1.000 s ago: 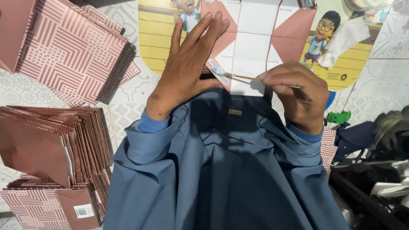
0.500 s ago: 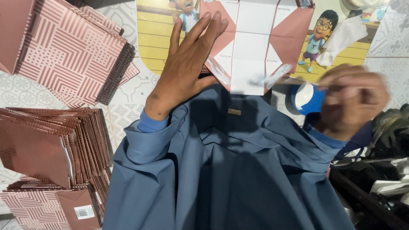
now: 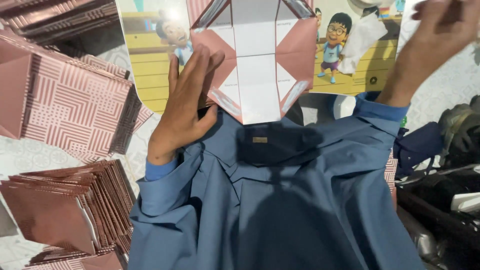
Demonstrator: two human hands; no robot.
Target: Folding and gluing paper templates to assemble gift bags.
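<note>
left hand (image 3: 182, 102) flat, fingers spread, pressing the pink paper bag (image 3: 255, 65); right hand (image 3: 440, 30) up high, blurred, fingers unclear.

One head-worn camera looks steeply down, close over the person's blue-sleeved lap, the unfolded paper bag (image 3: 255, 65) at top centre of the frame.

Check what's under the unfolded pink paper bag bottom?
The paper bag bottom lies on a yellow cartoon-printed board, with the left hand flat on its left flap. The board's middle is covered.
</note>
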